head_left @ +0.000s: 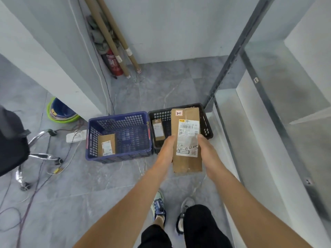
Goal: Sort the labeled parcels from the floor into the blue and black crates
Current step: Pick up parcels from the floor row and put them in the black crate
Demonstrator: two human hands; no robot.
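Far left: a black office chair (10, 140) with chrome legs; behind it, stacked basins (60, 113); a white power strip (76, 136) lies on the grey floor just left of the crates. Centre left: the blue crate (118, 158) on the floor, holding one small parcel (106, 144) in its near-left corner. Touching its right side: the black crate (206, 120), with a second small parcel (158, 130) leaning at its left wall. Centre right: the left hand (167, 147) and the right hand (206, 147) each clasp a long edge of a large labeled parcel (186, 140), held in the air with its far end above the black crate, shipping label facing up.
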